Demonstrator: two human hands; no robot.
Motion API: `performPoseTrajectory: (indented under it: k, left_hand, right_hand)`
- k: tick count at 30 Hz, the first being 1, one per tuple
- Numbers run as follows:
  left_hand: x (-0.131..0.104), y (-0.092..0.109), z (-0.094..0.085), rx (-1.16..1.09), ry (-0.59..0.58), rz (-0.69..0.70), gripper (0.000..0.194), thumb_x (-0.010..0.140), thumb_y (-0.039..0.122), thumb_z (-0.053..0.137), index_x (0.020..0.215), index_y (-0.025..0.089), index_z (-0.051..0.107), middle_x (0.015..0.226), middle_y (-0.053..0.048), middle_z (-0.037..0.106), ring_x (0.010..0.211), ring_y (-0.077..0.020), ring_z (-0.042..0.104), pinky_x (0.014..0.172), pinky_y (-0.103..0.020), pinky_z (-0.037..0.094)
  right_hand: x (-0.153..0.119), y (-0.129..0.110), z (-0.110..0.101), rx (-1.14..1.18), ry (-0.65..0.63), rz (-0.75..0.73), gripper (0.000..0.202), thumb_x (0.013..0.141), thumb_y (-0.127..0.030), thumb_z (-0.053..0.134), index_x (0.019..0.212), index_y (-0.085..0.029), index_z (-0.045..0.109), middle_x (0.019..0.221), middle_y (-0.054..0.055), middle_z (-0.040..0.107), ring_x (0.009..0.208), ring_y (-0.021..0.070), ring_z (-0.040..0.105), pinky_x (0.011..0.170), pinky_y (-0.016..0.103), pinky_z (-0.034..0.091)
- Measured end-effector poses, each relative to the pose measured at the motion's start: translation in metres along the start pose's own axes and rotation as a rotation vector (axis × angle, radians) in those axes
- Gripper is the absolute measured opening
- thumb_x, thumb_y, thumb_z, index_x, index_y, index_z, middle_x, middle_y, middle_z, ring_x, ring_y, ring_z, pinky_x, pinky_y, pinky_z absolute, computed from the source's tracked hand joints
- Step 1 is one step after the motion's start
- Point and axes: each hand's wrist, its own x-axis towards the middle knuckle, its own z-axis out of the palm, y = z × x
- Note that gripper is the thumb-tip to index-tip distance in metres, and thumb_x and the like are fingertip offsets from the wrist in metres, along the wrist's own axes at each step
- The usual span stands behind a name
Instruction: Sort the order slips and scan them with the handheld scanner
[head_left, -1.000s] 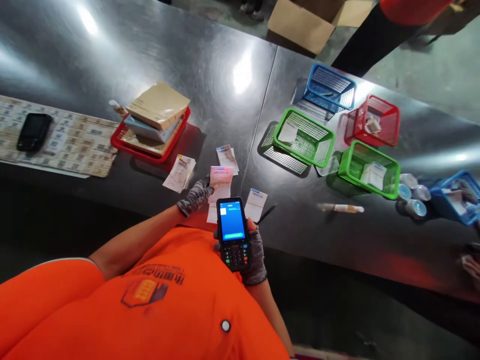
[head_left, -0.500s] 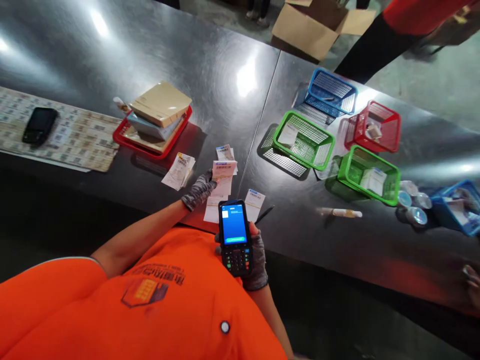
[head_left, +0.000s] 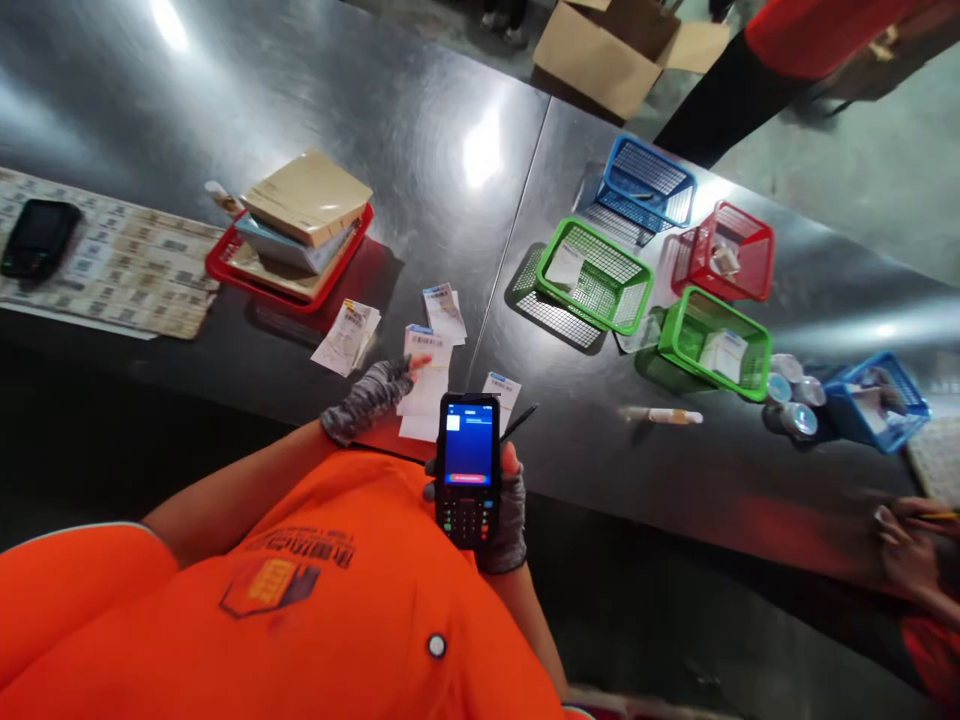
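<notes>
My right hand (head_left: 506, 520), in a grey fingerless glove, is wrapped round a black handheld scanner (head_left: 469, 470) with a lit blue screen. A dark pen (head_left: 519, 423) sticks out beside it. My left hand (head_left: 375, 392), gloved alike, has its fingers stretched over a white paper slip (head_left: 425, 350) and touches its edge. Further slips (head_left: 445, 312) lie just beyond it, and a small stack of slips (head_left: 346, 337) is left of it. Another slip (head_left: 501, 390) is partly hidden behind the scanner.
At left, a red tray (head_left: 217, 262) holds boxes, near a second scanner (head_left: 39, 238). Green (head_left: 596, 275), blue (head_left: 649, 183) and red (head_left: 731, 250) baskets stand at right, with a marker (head_left: 664, 415) in front. A person's hands (head_left: 911, 550) are at the far right edge.
My left hand has shifted left and its fingers have spread; the slip under it has moved slightly left. The lit bar at the bottom of the scanner's screen has turned from green to red.
</notes>
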Motion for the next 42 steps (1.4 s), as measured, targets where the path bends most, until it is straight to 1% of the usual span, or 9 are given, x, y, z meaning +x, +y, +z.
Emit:
performPoseTrajectory:
  k: [2,5,7,12,18,26,32,38,42]
  left_hand:
    - [-0.017,0.001,-0.002,-0.036,-0.055,-0.068,0.055,0.075,0.049,0.082,0.121,0.019,0.077,0.121,-0.011,0.078,0.111,-0.0310,0.072,0.106,-0.045,0.055]
    - [-0.037,0.010,0.004,-0.112,-0.064,-0.106,0.053,0.084,0.051,0.076,0.126,0.018,0.075,0.132,-0.010,0.075,0.123,-0.0303,0.067,0.112,-0.043,0.050]
    - [-0.045,0.022,0.012,-0.119,-0.078,-0.104,0.048,0.086,0.051,0.074,0.120,0.018,0.076,0.126,-0.009,0.077,0.118,-0.0302,0.069,0.109,-0.043,0.051]
    - [-0.056,0.044,0.023,-0.068,-0.207,-0.092,0.043,0.085,0.052,0.074,0.115,0.021,0.076,0.109,-0.009,0.079,0.097,-0.0285,0.072,0.087,-0.040,0.058]
    - [-0.052,0.038,0.022,0.023,-0.156,-0.082,0.056,0.074,0.054,0.080,0.115,0.017,0.073,0.107,-0.012,0.078,0.092,-0.0290,0.071,0.074,-0.037,0.056]
    - [-0.052,0.036,0.026,0.012,-0.155,-0.087,0.051,0.074,0.050,0.082,0.112,0.018,0.074,0.091,-0.007,0.076,0.081,-0.0242,0.069,0.069,-0.033,0.053]
    - [-0.052,0.032,0.025,0.000,-0.207,-0.028,0.046,0.087,0.052,0.073,0.117,0.017,0.075,0.102,-0.008,0.077,0.091,-0.0243,0.069,0.081,-0.034,0.054]
    - [-0.053,0.031,0.025,-0.001,-0.244,0.008,0.046,0.089,0.051,0.071,0.121,0.018,0.075,0.105,-0.008,0.078,0.094,-0.0244,0.070,0.083,-0.034,0.055]
    - [-0.053,0.028,0.030,-0.020,-0.206,-0.015,0.047,0.085,0.053,0.074,0.116,0.018,0.076,0.097,-0.007,0.078,0.086,-0.0236,0.070,0.081,-0.035,0.056]
  right_hand:
    - [0.000,0.002,0.001,0.003,0.000,-0.004,0.078,0.074,-0.078,0.077,0.118,-0.013,0.073,0.102,0.009,0.083,0.081,0.0240,0.080,0.064,0.033,0.066]
    - [0.001,0.004,0.002,-0.020,0.006,-0.005,0.081,0.071,-0.080,0.078,0.118,-0.014,0.073,0.103,0.009,0.082,0.080,0.0234,0.079,0.064,0.033,0.066]
    - [0.002,0.006,0.002,-0.046,0.020,-0.019,0.082,0.072,-0.081,0.076,0.118,-0.013,0.073,0.104,0.010,0.082,0.080,0.0233,0.079,0.064,0.033,0.066]
    - [0.005,0.011,0.003,-0.107,0.082,-0.040,0.084,0.069,-0.082,0.076,0.115,-0.012,0.075,0.104,0.013,0.082,0.081,0.0244,0.078,0.064,0.033,0.064]
    - [0.007,0.017,0.003,-0.130,0.139,-0.071,0.086,0.066,-0.083,0.078,0.117,-0.014,0.076,0.109,0.014,0.081,0.082,0.0250,0.078,0.065,0.033,0.062]
    - [0.004,0.018,0.003,-0.121,0.143,-0.082,0.079,0.069,-0.082,0.076,0.110,-0.014,0.078,0.102,0.012,0.082,0.080,0.0244,0.078,0.073,0.035,0.063]
    - [0.000,0.018,-0.005,-0.119,0.102,-0.025,0.084,0.071,-0.085,0.071,0.111,-0.012,0.077,0.097,0.014,0.083,0.077,0.0252,0.079,0.068,0.035,0.063]
    - [-0.002,0.016,-0.008,-0.101,0.112,-0.052,0.080,0.075,-0.083,0.070,0.116,-0.014,0.075,0.108,0.013,0.082,0.085,0.0260,0.080,0.070,0.035,0.065]
    - [-0.004,0.015,-0.008,-0.112,0.099,-0.048,0.084,0.075,-0.085,0.069,0.116,-0.012,0.075,0.103,0.014,0.082,0.082,0.0259,0.079,0.069,0.036,0.064]
